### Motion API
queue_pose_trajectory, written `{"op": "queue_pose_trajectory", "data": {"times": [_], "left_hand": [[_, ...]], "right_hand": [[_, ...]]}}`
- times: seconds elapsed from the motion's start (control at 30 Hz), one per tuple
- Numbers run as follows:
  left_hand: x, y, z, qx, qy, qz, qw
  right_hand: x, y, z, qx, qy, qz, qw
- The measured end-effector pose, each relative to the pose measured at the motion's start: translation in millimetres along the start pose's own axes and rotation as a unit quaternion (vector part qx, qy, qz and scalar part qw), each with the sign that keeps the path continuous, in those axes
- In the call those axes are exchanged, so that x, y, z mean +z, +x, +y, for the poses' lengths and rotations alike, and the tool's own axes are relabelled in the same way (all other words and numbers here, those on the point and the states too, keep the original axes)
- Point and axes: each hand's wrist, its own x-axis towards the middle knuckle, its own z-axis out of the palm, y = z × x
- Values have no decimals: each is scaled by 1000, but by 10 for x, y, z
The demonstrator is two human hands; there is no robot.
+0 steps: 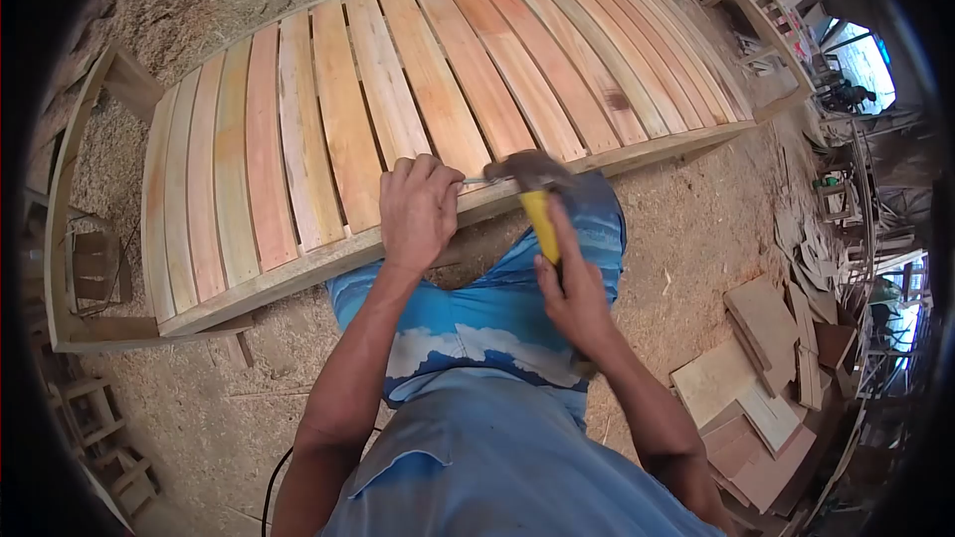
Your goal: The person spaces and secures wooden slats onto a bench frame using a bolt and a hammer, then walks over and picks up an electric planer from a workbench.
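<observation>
My right hand [577, 288] is wrapped round the yellow and black handle of a hammer [540, 219], whose dark head is slightly blurred above the near edge of a slatted wooden bed frame [428, 80]. My left hand [418, 211] rests at that same edge, its fingers pinching a thin metal nail [475, 181]. The nail points sideways toward the hammer head, and its far end meets or lies just behind it; I cannot tell which. Pale and reddish slats run side by side across the frame, with narrow gaps between several of them.
Curved wooden end pieces [62, 229] stand at the frame's left and right ends. Loose boards [761, 368] are piled on the right. Sawdust [676, 229] covers the ground. A dark cable [271, 477] lies near my left arm, and small wooden frames [95, 413] stand lower left.
</observation>
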Motion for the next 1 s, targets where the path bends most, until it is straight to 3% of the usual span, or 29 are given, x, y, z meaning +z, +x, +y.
{"op": "queue_pose_trajectory", "data": {"times": [0.03,0.13,0.17,0.27,0.37,0.47,0.5,0.6,0.67,0.73,0.83,0.93,1.0], "left_hand": [[-3,-27,16,8,2,-4,1000],[-3,-122,36,21,3,19,1000],[7,-46,30,30,-4,43,999],[-78,-61,-189,-85,-93,102,987],[-410,-153,-408,-81,-55,143,985],[-854,-329,-502,-276,-188,110,936],[-935,-435,-578,-277,-190,128,933],[-1223,-722,-799,-308,-200,151,917],[-1388,-836,-793,-342,-204,186,898],[-1464,-958,-856,-358,-221,217,881],[-1592,-862,-683,-364,-209,232,878],[-1621,-960,-891,-353,-171,240,888],[-1665,-1017,-997,-337,-124,256,897]], "right_hand": [[87,-21,1,26,72,16,997],[-139,291,-99,24,41,51,998],[-216,428,-64,4,-34,65,997],[-503,880,120,-35,-228,81,970],[-555,1275,272,-57,-351,62,933],[-407,1379,430,-84,-391,60,915],[-337,1406,458,-96,-395,61,912],[59,1031,96,-195,-338,129,912],[372,589,91,-190,-185,-97,959],[877,273,272,-104,-97,-269,953],[1739,130,953,-159,-239,-138,948],[2246,510,1044,9,-228,-160,960],[2496,730,1248,64,-27,-194,978]]}}
